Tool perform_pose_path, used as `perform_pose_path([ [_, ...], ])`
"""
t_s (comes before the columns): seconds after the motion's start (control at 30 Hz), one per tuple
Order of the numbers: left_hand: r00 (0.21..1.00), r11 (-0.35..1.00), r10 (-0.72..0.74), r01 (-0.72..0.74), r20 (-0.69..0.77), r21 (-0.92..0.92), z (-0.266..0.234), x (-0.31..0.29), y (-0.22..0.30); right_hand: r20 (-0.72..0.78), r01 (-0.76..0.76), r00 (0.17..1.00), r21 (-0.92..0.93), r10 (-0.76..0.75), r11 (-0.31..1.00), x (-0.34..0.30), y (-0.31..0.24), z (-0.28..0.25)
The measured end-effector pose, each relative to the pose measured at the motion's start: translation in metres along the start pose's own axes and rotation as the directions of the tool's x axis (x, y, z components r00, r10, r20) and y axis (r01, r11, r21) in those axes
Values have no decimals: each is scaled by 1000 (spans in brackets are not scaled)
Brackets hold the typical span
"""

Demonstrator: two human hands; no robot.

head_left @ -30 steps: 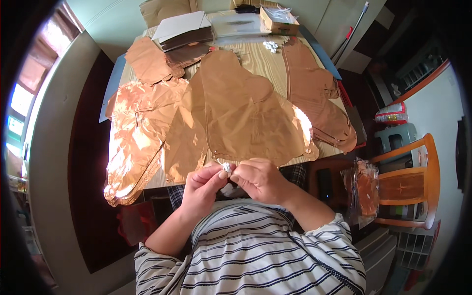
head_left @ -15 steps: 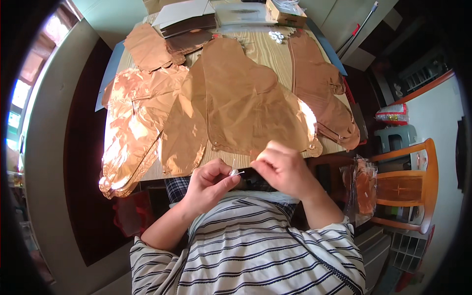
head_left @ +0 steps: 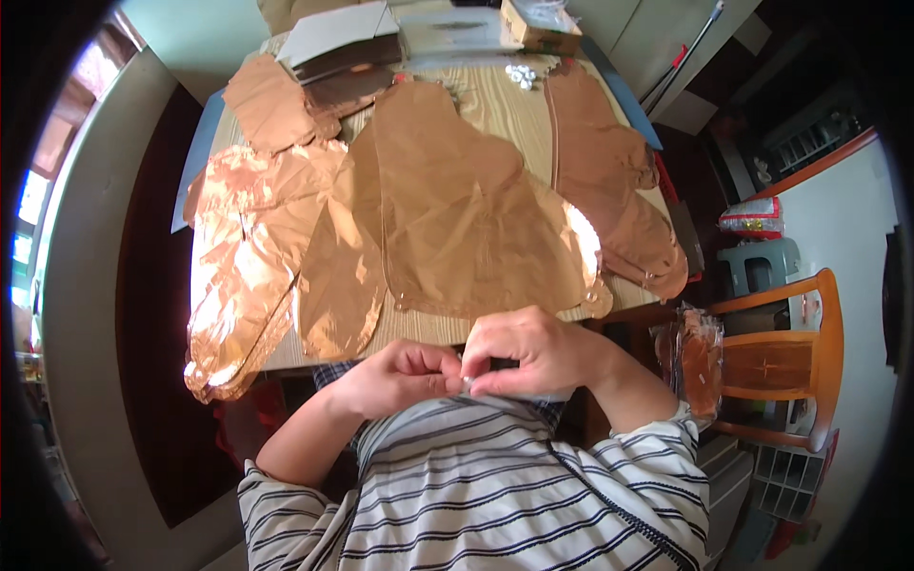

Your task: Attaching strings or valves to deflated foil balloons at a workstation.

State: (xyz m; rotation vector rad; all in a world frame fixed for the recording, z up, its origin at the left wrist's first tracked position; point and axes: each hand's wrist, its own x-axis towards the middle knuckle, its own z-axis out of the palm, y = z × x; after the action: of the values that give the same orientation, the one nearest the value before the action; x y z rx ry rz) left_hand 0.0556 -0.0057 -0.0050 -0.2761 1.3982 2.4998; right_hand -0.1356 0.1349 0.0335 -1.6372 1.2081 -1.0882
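My left hand (head_left: 405,376) and my right hand (head_left: 528,352) meet just off the near table edge, in front of my striped top. Between their fingertips is a small white piece (head_left: 467,381), perhaps a little roll of ribbon or string. Both hands pinch it, though the fingers cover most of it. Beyond them a large flat copper-coloured foil balloon (head_left: 457,209) lies across the middle of the table. Shinier crumpled foil balloons (head_left: 252,238) are piled at the left, some overhanging the near edge.
More flat foil balloons (head_left: 600,162) lie along the table's right side. Small white rolls (head_left: 521,76) are heaped at the back, near an open cardboard box (head_left: 543,29) and a stack of boards (head_left: 343,38). A wooden chair (head_left: 776,362) with a bagged balloon (head_left: 700,362) stands at right.
My right hand has come down and left to join my left hand at the white piece. The thin white ends that stuck out of it are now hidden. The view has shifted slightly.
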Motion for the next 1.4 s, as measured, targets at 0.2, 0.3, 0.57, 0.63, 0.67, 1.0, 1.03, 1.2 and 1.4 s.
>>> perform_pose_path([
  [0.2,994,993,-32,44,105,-108,-3,11,14,104,30,994,-31,-27,999,9,-11,-16],
  [0.3,993,989,-111,114,35,-92,-2,20,28,108,54,993,-19,-52,998,14,-13,-26],
  [0.57,975,930,-217,193,-41,-313,-13,42,55,63,79,994,95,-85,992,32,3,-57],
  [0.63,977,942,-204,177,-66,-284,-18,46,60,50,62,997,79,-66,995,37,6,-63],
  [0.67,979,936,-190,157,-78,-314,-21,48,64,43,54,997,69,-57,996,40,7,-67],
  [1.0,922,965,-60,-45,-383,-260,-45,42,82,-619,-331,711,124,334,935,91,131,-262],
  [1.03,928,964,-43,-58,-369,-261,-49,40,75,-694,-417,633,67,342,907,97,153,-286],
  [1.2,919,959,26,-134,-393,-249,-48,28,67,-795,-575,444,102,414,812,125,215,-338],
  [1.4,933,971,69,-144,-354,-190,-47,10,62,-859,-809,477,-348,184,474,153,251,-352],
])
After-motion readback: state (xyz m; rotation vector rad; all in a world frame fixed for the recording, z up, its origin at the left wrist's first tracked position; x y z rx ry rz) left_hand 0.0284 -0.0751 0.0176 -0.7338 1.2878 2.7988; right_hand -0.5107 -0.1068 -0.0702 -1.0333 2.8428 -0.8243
